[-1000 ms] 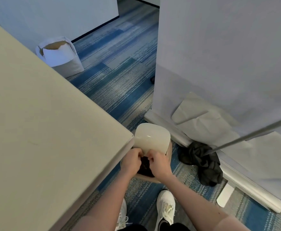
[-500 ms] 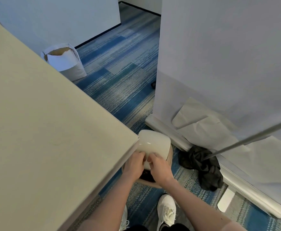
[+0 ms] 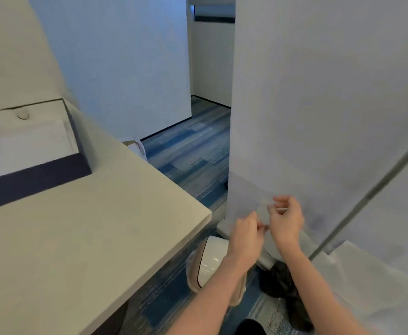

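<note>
Likely office, carpet tiles (image 3: 193,151), desk (image 3: 96,233), partitions (image 3: 319,105)

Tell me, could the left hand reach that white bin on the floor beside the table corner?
Probably yes. The left hand hangs just above the white bin with nothing between them; the table edge lies beside the bin, not over it. Its curled fingers may be busy, but blur hides that.

The surface (image 3: 101,238) is plain beige, the box (image 3: 28,175) on it white with a navy side. Beyond it the carpet (image 3: 193,151) is streaked blue and grey. Right of its corner, the film (image 3: 263,211) is pale, translucent.
</note>
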The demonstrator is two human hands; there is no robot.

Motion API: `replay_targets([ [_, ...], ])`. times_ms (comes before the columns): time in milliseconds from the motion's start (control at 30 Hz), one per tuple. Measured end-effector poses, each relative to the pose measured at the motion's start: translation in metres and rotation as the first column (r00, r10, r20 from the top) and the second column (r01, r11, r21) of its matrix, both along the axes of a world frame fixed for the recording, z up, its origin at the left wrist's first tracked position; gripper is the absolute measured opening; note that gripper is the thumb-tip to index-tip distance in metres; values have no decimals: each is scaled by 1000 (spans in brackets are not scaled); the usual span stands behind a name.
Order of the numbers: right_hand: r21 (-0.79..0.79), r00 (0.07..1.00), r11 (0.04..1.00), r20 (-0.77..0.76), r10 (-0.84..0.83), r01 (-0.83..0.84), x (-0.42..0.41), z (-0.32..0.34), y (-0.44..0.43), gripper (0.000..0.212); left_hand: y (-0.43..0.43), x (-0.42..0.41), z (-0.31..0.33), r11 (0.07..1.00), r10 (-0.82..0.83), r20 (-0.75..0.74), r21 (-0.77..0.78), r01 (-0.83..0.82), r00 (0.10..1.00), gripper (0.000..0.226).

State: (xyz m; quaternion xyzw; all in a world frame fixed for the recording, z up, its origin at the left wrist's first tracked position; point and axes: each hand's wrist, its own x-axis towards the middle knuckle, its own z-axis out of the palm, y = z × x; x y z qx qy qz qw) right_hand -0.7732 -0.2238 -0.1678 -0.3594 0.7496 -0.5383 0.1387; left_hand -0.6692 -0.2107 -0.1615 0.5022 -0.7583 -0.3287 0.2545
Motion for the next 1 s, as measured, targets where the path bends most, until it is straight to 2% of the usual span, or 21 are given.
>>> replay_targets([
  [100,-104,999,994,11,32,-31,5,64,12,12,30,9,67,980,42,21,-193,-38,999,21],
  [233,-223,973,948,-18,229,-227,56,138,29,16,49,73,147,867,273,-32,-425,-261,961,26],
  [367,-294,892,847,-46,450,-442,144,189,50,16,69,164,199,735,489,-43,-517,-438,871,34],
  [467,-304,812,758,-111,573,-577,218,209,65,5,88,231,217,613,664,6,-577,-540,748,44],
  [600,-266,669,627,-113,734,-732,313,218,86,1,115,319,226,516,799,73,-591,-620,596,56],
  [700,-228,559,525,-122,820,-820,379,218,100,9,140,387,224,480,846,120,-593,-646,519,48],
  [767,-173,486,462,-144,862,-870,417,214,108,20,155,428,217,483,844,100,-570,-665,527,28],
  [833,-115,406,392,-159,900,-913,453,208,117,18,171,470,208,503,831,75,-524,-688,550,5],
  [900,-69,324,316,-165,932,-946,483,198,124,6,185,504,201,513,832,69,-474,-716,550,15],
  [933,-55,292,287,-171,941,-956,500,192,127,15,192,522,198,508,840,65,-438,-741,538,15],
  [1000,-29,242,240,-151,958,-970,523,180,134,18,206,546,191,498,854,68,-395,-772,517,12],
])
